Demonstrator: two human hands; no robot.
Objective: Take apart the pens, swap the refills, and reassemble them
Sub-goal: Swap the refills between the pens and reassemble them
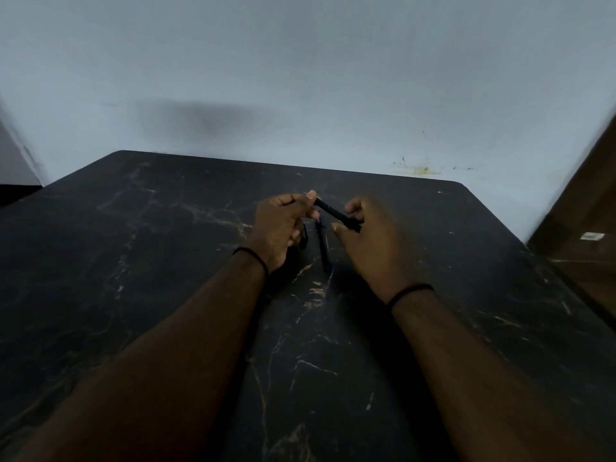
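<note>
My tabletop (166, 261) stretches dark and bare toward every edge. At frame centre my left hand (280, 228) and right hand (370, 241) pinch opposite ends of one pen (335, 214); a second pen (322, 248) lies just below.

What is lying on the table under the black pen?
Under the black pen lies a dark blue pen on the table. The left hand hides whatever lies beneath it.

Black marble table (166, 261), pale wall (300, 61).
</note>
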